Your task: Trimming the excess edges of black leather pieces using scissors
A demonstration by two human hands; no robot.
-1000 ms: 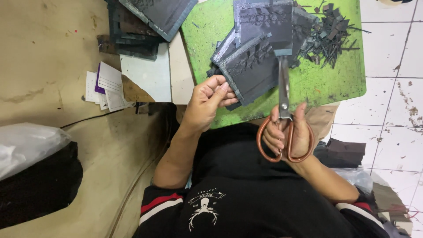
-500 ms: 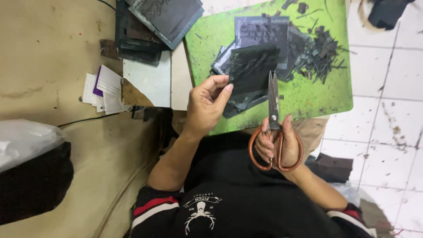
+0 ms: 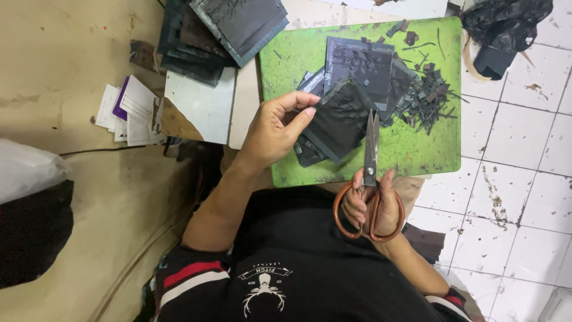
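Nearest: right hand [image 3: 374,203] closed through the orange loops of a pair of scissors [image 3: 370,179], blades shut and pointing away, tips just beside the edge of a dark leather piece [image 3: 339,119]. Sits lower and closer to the body than a second ago, when the blades lay up across the stacked panels; pulled back off the pile, so no cut in progress right now.

A little further out: left hand [image 3: 277,128] pinching that dark leather piece by its near corner, thumb on top, fingers curled beneath. Piece now lifted and tilted, separated from the stack rather than lying flat with it; looks readied for trimming.

Beyond: green cutting mat [image 3: 298,65] on the worktop, carrying a stack of grey-edged panels [image 3: 363,65] and, to the right, a heap of dark offcuts [image 3: 426,98].

Furthest: another pile of dark sheets [image 3: 232,24] at the mat's far left corner, white cards [image 3: 128,110] off to the left.
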